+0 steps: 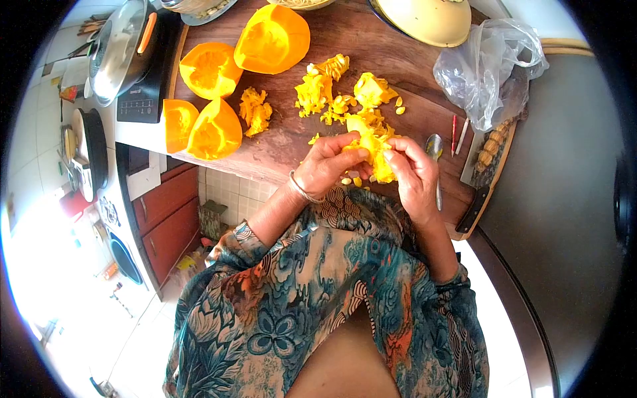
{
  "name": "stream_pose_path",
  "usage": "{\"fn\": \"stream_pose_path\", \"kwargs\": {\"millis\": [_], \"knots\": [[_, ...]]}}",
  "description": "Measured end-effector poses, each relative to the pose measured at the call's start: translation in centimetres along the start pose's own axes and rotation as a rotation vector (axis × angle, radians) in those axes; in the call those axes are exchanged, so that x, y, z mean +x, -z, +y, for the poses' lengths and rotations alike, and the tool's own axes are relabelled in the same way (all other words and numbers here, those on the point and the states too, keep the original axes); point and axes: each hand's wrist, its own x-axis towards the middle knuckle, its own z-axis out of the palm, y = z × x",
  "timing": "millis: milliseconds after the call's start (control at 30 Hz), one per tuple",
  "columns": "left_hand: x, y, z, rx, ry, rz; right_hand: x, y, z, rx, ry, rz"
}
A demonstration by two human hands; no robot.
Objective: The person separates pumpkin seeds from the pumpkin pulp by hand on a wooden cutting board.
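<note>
Pumpkin pulp (377, 142) in hands (325, 167) (415, 174); pan (121, 54) lidded, contents unclear.

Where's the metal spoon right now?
Head view, right of centre: the metal spoon lies on the wood-grain tabletop, immediately to the right of the right hand, with the slim red stick just beyond it.
</note>
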Motion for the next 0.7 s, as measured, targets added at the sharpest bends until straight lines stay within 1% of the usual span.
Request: {"fn": "stream_pose_path", "kwargs": {"millis": [233,300,400,500,633,700], "knots": [[0.3,0.1,-0.4,-0.194,0.031,0.005,0.1,0.1,0.3,0.061,-0.047,0.016],[0.3,0.1,0.0,-0.187,0.048,0.022,0.2,0.1,-0.1,0.064,-0.077,0.034],[0.4,0.1,0.1,-0.215,0.040,0.037,0.3,0.4,1.1,0.152,-0.111,0.090],[0.5,0.2,-0.3,-0.248,0.008,0.054,0.1,0.5,0.5,0.313,-0.106,-0.023],[0.6,0.0,-0.1,-0.265,-0.037,0.123,0.1,0.6,0.7,0.175,-0.050,-0.052],[0.4,0.6,-0.3,-0.328,-0.004,0.091,0.0,0.4,0.6,0.115,-0.024,-0.040]]}}
